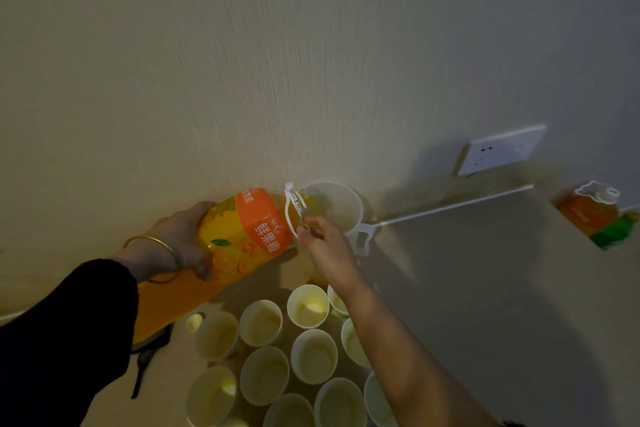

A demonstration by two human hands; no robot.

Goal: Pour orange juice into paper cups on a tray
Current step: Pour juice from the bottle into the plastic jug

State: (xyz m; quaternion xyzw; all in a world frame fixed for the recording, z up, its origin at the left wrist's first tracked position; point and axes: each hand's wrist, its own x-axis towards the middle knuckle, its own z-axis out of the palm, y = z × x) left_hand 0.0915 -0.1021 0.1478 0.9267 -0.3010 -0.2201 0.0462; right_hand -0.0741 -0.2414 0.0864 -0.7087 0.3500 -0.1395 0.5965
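The light is dim and the wide lens bends the edges. At far left a black sleeve (62, 340) is cut off by the frame; from it the left hand (183, 239), a bangle (156, 253) on its wrist, reaches up and forward. Its fingers are curled round the lower body of the orange juice bottle (249, 229), the thumb underneath and most fingertips hidden behind the bottle. The bottle lies tilted almost flat, base low at left, neck high at right. Its base end is partly hidden by the sleeve.

Below it a small pale cap (194, 322) lies just beside the paper cups (277, 357) – a close cluster, upright, several cut off by the bottom edge or hidden under the right forearm. Whether they hold juice is hard to tell, and the surface beneath them is not clear.

The right hand (322, 246) stretches over the cups, thumb and forefinger pinching the white carry handle (291, 215) at the bottle's neck. The neck meets the rim of a white jug (339, 204) – no stream can be made out. Further right are a wall socket (502, 149) and a second bottle (592, 215), blurred.
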